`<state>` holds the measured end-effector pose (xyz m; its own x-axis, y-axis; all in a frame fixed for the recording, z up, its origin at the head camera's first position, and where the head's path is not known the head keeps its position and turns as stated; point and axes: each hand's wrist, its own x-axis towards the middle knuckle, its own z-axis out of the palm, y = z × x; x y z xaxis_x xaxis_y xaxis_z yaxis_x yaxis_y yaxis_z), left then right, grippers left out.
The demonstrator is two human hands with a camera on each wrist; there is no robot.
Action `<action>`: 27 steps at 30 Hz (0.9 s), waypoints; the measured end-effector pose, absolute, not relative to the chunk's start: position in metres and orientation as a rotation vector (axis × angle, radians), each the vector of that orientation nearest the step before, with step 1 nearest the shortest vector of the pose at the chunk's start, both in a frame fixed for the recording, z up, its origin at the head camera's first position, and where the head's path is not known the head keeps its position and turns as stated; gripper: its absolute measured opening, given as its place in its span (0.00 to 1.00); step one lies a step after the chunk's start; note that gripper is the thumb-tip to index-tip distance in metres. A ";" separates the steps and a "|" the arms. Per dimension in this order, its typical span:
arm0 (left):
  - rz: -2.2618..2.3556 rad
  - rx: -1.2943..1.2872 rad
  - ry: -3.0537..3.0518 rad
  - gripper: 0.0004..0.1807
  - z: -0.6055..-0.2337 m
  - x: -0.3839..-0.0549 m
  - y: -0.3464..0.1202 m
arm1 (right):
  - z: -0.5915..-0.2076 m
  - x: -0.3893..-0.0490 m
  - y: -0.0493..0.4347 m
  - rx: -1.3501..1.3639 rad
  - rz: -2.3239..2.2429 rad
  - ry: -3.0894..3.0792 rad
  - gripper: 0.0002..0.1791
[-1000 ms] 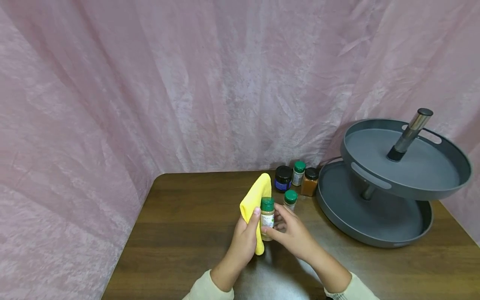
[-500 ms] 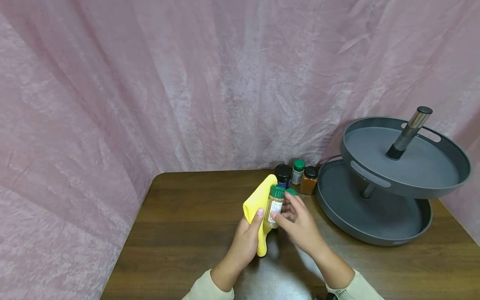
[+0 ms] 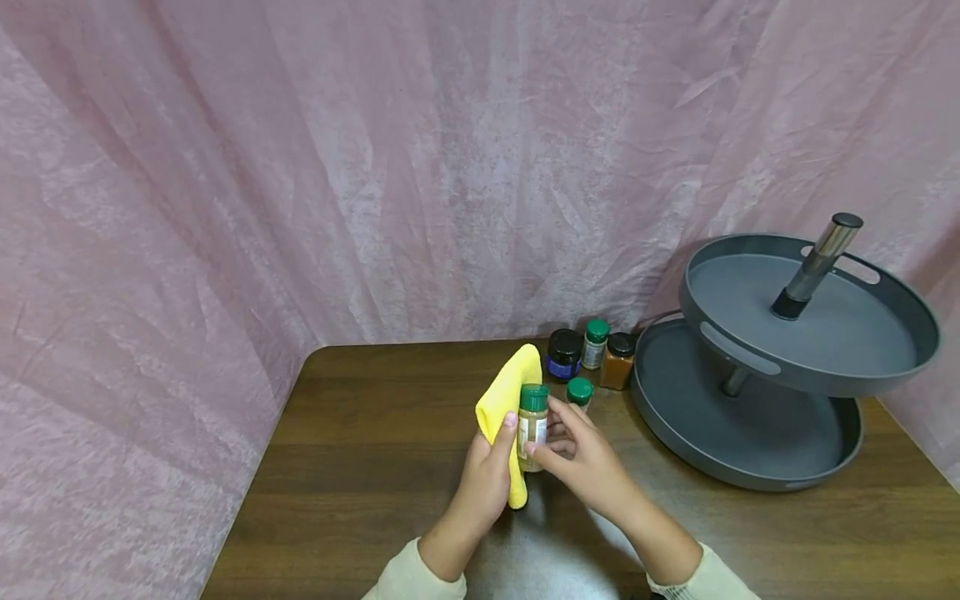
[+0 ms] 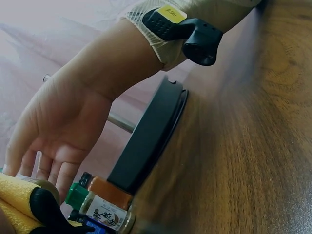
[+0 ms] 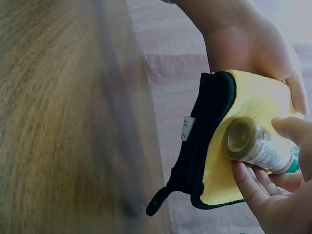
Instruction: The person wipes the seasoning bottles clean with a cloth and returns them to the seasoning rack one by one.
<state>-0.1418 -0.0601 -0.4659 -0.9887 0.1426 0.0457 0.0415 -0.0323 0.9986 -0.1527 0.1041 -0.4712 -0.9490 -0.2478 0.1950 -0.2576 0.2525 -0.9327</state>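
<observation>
Fuzzy cloth [image 3: 508, 396], glossy bottle [image 5: 258, 146] (paper label [image 5: 274, 152])

From six o'clock, well back, the head view looks forward and down; both wrist views, close in and tipped sideways, share the yellow cloth [image 5: 261, 100] (eight o'clock in the left's).

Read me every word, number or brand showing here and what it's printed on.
"N", perhaps: white tag on the yellow cloth; finer print too small.
Held jar: label too small.
Front green-capped jar: large characters, too blurred to quote.
Rear green-capped jar: label too small.
Blue-labelled jar: nothing readable.
Yellow sticker on the black wrist device: marks unclear.
</observation>
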 end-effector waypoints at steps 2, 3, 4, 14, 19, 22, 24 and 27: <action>2.197 0.211 2.126 0.28 -0.466 -0.142 -0.061 | -0.472 -0.152 0.103 0.516 1.814 -2.489 0.36; 2.199 0.219 2.120 0.28 -0.466 -0.142 -0.061 | -0.473 -0.152 0.103 0.516 1.796 -2.493 0.36; 2.200 0.226 2.113 0.28 -0.466 -0.141 -0.060 | -0.473 -0.152 0.103 0.514 1.774 -2.499 0.35; 2.245 0.258 2.020 0.25 -0.465 -0.140 -0.056 | -0.465 -0.157 0.111 0.395 1.812 -2.448 0.29; 2.255 0.201 1.931 0.23 -0.465 -0.139 -0.054 | -0.458 -0.157 0.115 0.315 2.063 -2.337 0.29; 2.278 0.117 1.838 0.22 -0.465 -0.140 -0.054 | -0.455 -0.156 0.115 0.291 2.106 -2.307 0.30; 2.302 0.063 1.772 0.23 -0.465 -0.140 -0.055 | -0.454 -0.155 0.116 0.305 2.107 -2.275 0.30; 2.327 0.004 1.706 0.23 -0.464 -0.141 -0.057 | -0.453 -0.154 0.116 0.356 2.087 -2.190 0.30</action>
<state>-0.1414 -0.0566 -0.4638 -0.9673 0.2062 -0.1478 -0.2030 -0.2795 0.9385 -0.1538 0.1162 -0.4534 -0.9682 -0.1024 0.2284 -0.2330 0.0358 -0.9718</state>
